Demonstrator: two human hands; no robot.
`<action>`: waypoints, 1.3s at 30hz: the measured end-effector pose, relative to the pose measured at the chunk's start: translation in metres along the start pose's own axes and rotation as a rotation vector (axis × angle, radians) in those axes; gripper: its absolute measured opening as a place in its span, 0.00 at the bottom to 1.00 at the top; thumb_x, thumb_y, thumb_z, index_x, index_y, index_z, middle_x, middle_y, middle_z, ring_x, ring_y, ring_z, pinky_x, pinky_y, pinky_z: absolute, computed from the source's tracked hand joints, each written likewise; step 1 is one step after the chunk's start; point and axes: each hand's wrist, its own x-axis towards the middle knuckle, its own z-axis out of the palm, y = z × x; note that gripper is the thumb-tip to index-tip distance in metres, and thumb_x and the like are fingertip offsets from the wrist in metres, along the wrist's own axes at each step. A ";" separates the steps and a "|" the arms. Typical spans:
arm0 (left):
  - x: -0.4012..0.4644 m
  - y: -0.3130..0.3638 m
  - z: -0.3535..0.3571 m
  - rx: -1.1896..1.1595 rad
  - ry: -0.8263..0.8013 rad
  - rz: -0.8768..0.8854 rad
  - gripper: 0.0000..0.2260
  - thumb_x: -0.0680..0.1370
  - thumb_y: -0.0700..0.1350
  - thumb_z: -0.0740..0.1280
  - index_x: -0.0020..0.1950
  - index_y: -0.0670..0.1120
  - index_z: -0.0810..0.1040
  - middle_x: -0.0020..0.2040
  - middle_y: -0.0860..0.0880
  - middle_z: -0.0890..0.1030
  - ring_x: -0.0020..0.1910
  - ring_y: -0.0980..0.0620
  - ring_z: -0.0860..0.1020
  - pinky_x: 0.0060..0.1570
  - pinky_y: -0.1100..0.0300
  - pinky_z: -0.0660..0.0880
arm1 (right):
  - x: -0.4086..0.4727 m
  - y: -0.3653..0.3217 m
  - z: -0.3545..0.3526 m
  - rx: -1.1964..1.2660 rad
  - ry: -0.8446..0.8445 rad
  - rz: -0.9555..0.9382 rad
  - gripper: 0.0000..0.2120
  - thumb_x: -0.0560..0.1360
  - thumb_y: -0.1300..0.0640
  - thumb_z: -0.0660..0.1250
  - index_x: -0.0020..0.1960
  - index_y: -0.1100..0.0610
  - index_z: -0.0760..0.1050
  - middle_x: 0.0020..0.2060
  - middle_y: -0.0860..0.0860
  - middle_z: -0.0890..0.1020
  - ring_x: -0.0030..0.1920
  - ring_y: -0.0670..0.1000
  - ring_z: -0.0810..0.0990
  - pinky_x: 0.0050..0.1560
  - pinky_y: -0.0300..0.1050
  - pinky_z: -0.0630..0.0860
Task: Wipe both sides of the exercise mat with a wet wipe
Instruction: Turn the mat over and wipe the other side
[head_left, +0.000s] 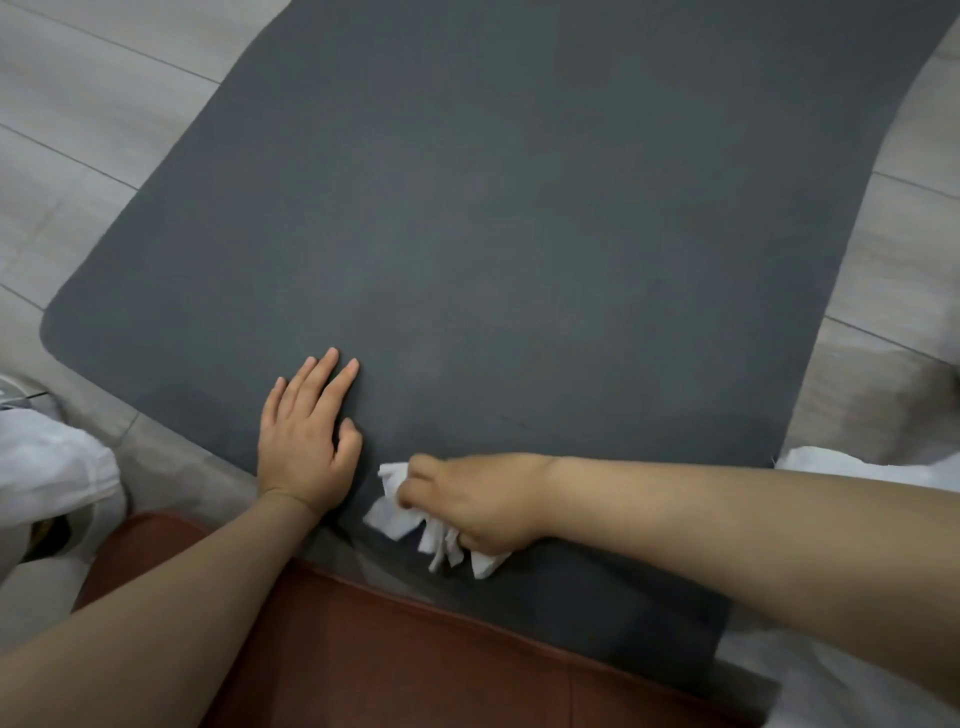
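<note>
Two hands low in frame, both on dark grey exercise mat (519, 218) filling centre, spread flat over pale tiled floor (78, 130). White fabric (57, 467) at far left edge. Left hand (304, 441) lower centre-left, palm down on mat, fingers straight and close together, thumb tucked in. Just right of it, crumpled white wet wipe (397, 512) touching mat. Right hand (478, 506) lower centre, fingers curled, clamped on wipe. Reddish-brown surface (389, 649) along bottom.

A dark grey exercise mat (509, 234) lies spread flat, filling most of the frame from lower centre to top. A crumpled white wet wipe (397, 512) sits bunched on its near edge, lower centre.
</note>
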 end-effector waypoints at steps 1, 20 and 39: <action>0.000 0.000 0.000 0.003 0.000 0.001 0.29 0.74 0.48 0.53 0.75 0.49 0.69 0.77 0.48 0.66 0.77 0.47 0.62 0.77 0.47 0.53 | -0.005 0.005 -0.003 -0.020 0.016 0.029 0.21 0.70 0.60 0.71 0.60 0.59 0.69 0.59 0.56 0.68 0.43 0.56 0.74 0.41 0.51 0.71; -0.001 -0.001 -0.002 -0.002 -0.008 0.000 0.29 0.74 0.48 0.54 0.75 0.48 0.70 0.76 0.47 0.67 0.77 0.47 0.63 0.77 0.49 0.52 | -0.126 0.181 -0.098 -0.127 0.559 0.895 0.22 0.69 0.48 0.71 0.60 0.54 0.76 0.58 0.59 0.80 0.57 0.60 0.78 0.57 0.48 0.74; -0.001 -0.001 0.000 -0.019 0.023 0.015 0.28 0.74 0.48 0.54 0.75 0.47 0.70 0.76 0.46 0.68 0.76 0.46 0.63 0.76 0.47 0.53 | -0.109 0.136 -0.056 -0.493 0.500 0.267 0.06 0.69 0.56 0.68 0.44 0.57 0.76 0.40 0.58 0.80 0.41 0.60 0.79 0.44 0.50 0.71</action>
